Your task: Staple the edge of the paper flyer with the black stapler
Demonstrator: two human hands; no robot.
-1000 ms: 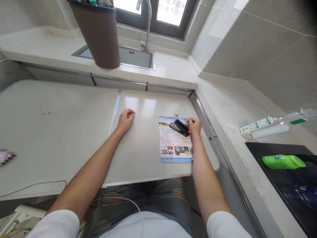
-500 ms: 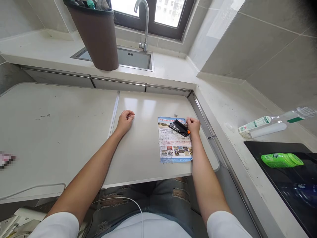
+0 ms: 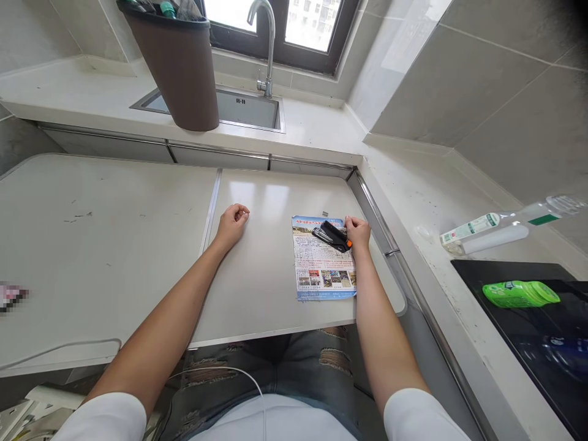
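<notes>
My left hand [image 3: 232, 223] rests on the white tabletop [image 3: 257, 269], just right of its seam, with the fingers curled in and nothing visible in them. My right hand [image 3: 358, 231] lies at the upper right edge of a printed flyer [image 3: 324, 260], its fingers also curled; no held thing shows. A black stapler [image 3: 336, 236] with an orange tip lies slantwise on the flyer, its right end close beside my right hand. Just above the flyer is a small strip of staples [image 3: 325, 214].
A brown trash bin [image 3: 190, 73] stands on the counter by the sink [image 3: 250, 110] and faucet [image 3: 271, 49]. To the right, a clear bottle [image 3: 482, 229] lies on the counter, and a green container [image 3: 521, 294] on the black cooktop [image 3: 514, 343]. A white cable [image 3: 68, 348] crosses the table's left front.
</notes>
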